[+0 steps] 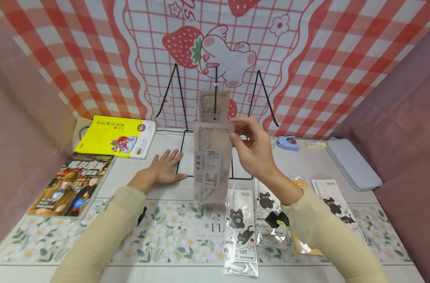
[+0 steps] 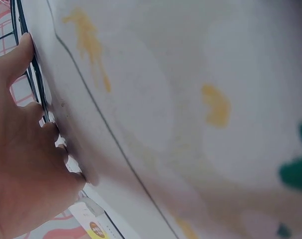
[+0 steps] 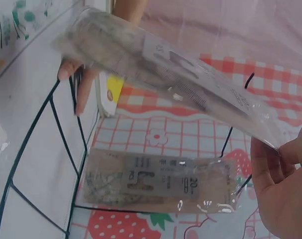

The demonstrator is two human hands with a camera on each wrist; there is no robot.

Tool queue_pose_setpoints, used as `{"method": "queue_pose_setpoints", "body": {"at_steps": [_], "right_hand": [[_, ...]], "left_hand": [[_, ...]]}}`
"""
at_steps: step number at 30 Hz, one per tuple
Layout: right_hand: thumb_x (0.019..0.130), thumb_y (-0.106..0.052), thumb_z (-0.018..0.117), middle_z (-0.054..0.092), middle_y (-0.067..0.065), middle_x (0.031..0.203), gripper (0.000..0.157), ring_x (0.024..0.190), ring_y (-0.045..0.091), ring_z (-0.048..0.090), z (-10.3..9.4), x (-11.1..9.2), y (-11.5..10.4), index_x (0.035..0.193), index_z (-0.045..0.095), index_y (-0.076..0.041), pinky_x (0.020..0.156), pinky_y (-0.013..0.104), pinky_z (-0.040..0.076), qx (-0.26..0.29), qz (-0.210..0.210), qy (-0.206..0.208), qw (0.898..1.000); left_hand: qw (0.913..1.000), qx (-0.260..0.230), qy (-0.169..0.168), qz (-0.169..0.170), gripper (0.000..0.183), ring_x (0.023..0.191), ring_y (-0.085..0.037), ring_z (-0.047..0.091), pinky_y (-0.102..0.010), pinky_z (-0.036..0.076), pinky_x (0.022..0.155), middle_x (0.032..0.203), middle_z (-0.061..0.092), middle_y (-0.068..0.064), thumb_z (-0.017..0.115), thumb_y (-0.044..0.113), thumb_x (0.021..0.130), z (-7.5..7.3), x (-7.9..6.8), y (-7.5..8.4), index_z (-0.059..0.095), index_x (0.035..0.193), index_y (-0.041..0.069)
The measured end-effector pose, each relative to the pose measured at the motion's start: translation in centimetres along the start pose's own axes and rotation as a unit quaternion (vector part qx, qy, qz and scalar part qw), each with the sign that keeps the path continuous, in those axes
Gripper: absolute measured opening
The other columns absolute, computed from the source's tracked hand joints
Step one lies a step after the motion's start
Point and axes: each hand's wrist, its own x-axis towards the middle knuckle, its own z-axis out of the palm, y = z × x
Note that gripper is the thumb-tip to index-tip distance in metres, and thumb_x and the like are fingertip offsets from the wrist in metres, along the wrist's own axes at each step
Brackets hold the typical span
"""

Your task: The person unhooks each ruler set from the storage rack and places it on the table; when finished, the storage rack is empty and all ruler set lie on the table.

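Note:
My right hand (image 1: 255, 149) pinches the upper right edge of a clear-wrapped ruler set (image 1: 212, 169), which hangs upright from the grip. Behind it, a second ruler set (image 1: 215, 102) hangs on the rod of a black wire rack (image 1: 186, 98); the right wrist view shows this second packet (image 3: 161, 181) apart from the held one (image 3: 166, 74). Whether the held packet touches the rod's tip cannot be told. My left hand (image 1: 165, 167) rests on the tabletop with its fingers spread, by the rack's base wire. In the left wrist view the left hand (image 2: 36, 149) holds nothing.
Black-cat ruler sets (image 1: 240, 232) lie at the front right, with an orange packet (image 1: 307, 245) partly under the right sleeve. On the left lie a yellow book (image 1: 112, 135) and a dark-covered book (image 1: 73, 184). A blue object (image 1: 288, 143) and a grey-blue case (image 1: 354, 164) lie to the right.

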Motion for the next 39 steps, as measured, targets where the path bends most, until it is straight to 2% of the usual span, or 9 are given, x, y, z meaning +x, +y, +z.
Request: {"method": "queue_pose_setpoints", "body": {"at_steps": [8,11,15,20,23,26,32,39], "right_hand": [[0.086,0.015,0.057,0.059,0.02,0.095,0.032,0.078,0.006,0.06,0.3,-0.5,-1.0,0.118,0.055,0.008,0.061,0.021,0.059,0.007,-0.004,-0.009,1.0],[0.087,0.015,0.057,0.058,0.02,0.097,0.032,0.078,0.006,0.06,0.4,-0.8,-1.1,0.118,0.055,0.008,0.061,0.024,0.06,0.013,0.017,-0.024,0.999],[0.088,0.015,0.055,0.055,0.021,0.102,0.033,0.079,0.007,0.06,0.5,-1.8,-0.9,0.12,0.051,0.009,0.061,0.031,0.061,0.035,0.07,-0.058,0.995],[0.09,0.01,0.055,0.049,0.018,0.108,0.033,0.08,0.007,0.06,0.6,-3.8,0.2,0.122,0.049,0.006,0.062,0.034,0.062,0.053,0.168,-0.103,0.979],[0.092,0.007,0.055,0.049,0.013,0.107,0.033,0.08,0.008,0.061,0.6,-5.3,1.3,0.123,0.049,0.0,0.063,0.034,0.062,0.058,0.23,-0.127,0.963],[0.093,0.005,0.055,0.048,0.011,0.107,0.032,0.081,0.007,0.061,0.6,-6.7,2.5,0.123,0.049,-0.003,0.065,0.035,0.062,0.057,0.275,-0.141,0.949],[0.094,0.004,0.054,0.048,0.019,0.111,0.033,0.083,0.009,0.06,0.7,-8.9,4.8,0.125,0.047,0.0,0.069,0.035,0.063,0.052,0.309,-0.156,0.937],[0.092,0.006,0.055,0.052,0.022,0.109,0.034,0.082,0.012,0.063,0.5,-10.2,6.7,0.125,0.047,0.005,0.067,0.033,0.063,0.014,0.338,-0.171,0.925]], "left_hand": [[1.0,-0.001,0.002,0.002,0.09,0.153,-0.041,0.0,-0.065,0.002,0.121,0.165,0.001,-0.015,0.049,0.059,0.092,-0.2,0.0,-0.2,0.007,0.157,0.013],[1.0,0.0,-0.007,0.002,0.09,0.153,-0.04,-0.002,-0.065,0.002,0.122,0.165,0.0,-0.014,0.049,0.059,0.092,-0.2,-0.1,-0.1,0.006,0.157,0.014],[0.9999,-0.001,-0.016,0.001,0.088,0.153,-0.04,-0.003,-0.064,0.0,0.122,0.166,-0.003,-0.012,0.049,0.056,0.093,-0.2,-0.1,-0.1,0.005,0.157,0.014],[0.9998,0.002,-0.016,-0.009,0.09,0.153,-0.038,-0.004,-0.062,-0.001,0.123,0.166,-0.004,-0.01,0.048,0.06,0.092,-0.1,0.1,-0.2,0.004,0.157,0.016],[0.9998,0.006,-0.011,-0.012,0.092,0.153,-0.039,-0.003,-0.062,0.0,0.123,0.166,-0.003,-0.011,0.047,0.063,0.091,0.0,0.2,-0.1,0.005,0.157,0.016],[0.9998,0.009,-0.009,-0.016,0.092,0.153,-0.039,-0.003,-0.063,0.0,0.123,0.166,-0.002,-0.012,0.047,0.064,0.091,0.0,0.3,0.0,0.005,0.157,0.015],[0.9996,0.013,-0.011,-0.02,0.092,0.153,-0.039,-0.003,-0.063,0.0,0.123,0.166,-0.002,-0.012,0.045,0.065,0.091,0.0,0.4,0.1,0.005,0.157,0.015],[0.9997,0.01,-0.005,-0.022,0.092,0.153,-0.039,-0.002,-0.063,0.001,0.123,0.166,-0.001,-0.012,0.047,0.064,0.091,0.1,0.4,0.3,0.006,0.157,0.015]]}}
